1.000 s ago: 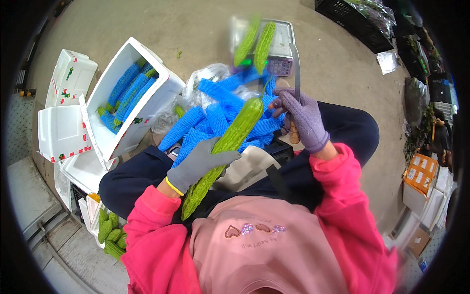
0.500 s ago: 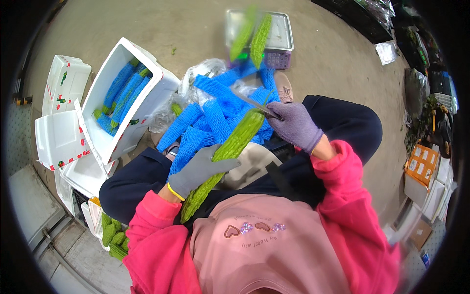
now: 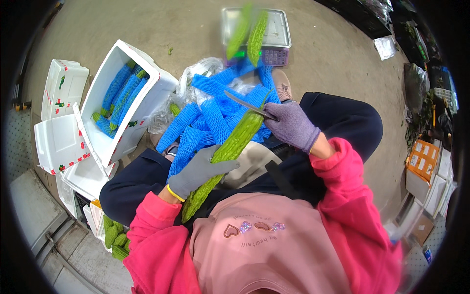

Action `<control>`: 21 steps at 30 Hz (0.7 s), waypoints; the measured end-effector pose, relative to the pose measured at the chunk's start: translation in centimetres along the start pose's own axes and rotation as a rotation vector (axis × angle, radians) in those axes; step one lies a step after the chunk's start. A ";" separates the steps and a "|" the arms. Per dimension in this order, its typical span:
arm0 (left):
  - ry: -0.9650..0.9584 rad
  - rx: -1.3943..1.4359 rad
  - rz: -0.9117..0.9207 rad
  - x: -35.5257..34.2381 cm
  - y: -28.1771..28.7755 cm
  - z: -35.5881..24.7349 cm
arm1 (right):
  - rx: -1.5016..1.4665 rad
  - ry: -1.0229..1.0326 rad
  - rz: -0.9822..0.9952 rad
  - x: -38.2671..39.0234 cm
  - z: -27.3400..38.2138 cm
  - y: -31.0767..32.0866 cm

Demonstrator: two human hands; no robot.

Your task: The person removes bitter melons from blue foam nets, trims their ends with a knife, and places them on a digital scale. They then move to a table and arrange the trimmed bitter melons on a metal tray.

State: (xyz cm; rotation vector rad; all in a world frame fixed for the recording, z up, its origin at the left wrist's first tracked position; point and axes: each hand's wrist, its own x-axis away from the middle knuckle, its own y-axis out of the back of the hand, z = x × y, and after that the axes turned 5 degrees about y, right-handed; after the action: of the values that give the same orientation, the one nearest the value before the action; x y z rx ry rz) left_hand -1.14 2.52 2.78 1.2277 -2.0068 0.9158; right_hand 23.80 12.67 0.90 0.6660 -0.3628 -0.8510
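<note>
A long green bitter melon (image 3: 240,143) slants across my lap, its stem end pointing up and away from me. My left hand (image 3: 198,171), in a grey glove with a yellow cuff edge, is closed around its lower half. In a purple-grey glove, my right hand (image 3: 293,123) grips a knife (image 3: 248,106) whose blade lies across the melon's stem end. Whether the edge is cutting into it, I cannot tell. Beneath the blade lies a pile of blue foam net sleeves (image 3: 215,117).
Beyond the sleeves, two bitter melons (image 3: 257,38), one blurred, lie over a scale (image 3: 276,29). At left, a white foam box (image 3: 142,105) holds several blue-netted melons. Foam lids (image 3: 54,142) lean beside it. More bitter melons (image 3: 116,237) are at lower left; cartons (image 3: 422,161) stand right.
The knife blade now reaches slightly further left over the stem end. My hands keep the same hold on melon and knife, and the whole view has shifted slightly.
</note>
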 end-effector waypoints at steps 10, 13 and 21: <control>-0.072 -0.030 -0.047 0.1 0.3 0.6 | 0.010 -0.105 0.044 0.0 -1.0 -0.5; -0.064 -0.007 -0.043 0.1 0.3 0.9 | -0.005 -0.104 0.075 0.1 -1.5 -0.6; -0.302 0.298 0.094 2.5 2.7 0.0 | 0.019 -0.251 0.032 0.6 -3.7 -0.8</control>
State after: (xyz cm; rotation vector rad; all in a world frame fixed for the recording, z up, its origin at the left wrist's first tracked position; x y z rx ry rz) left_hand -4.61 2.23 4.12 1.5206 -2.2357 1.1666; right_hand 25.71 13.31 -2.32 0.5705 -0.6070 -0.9040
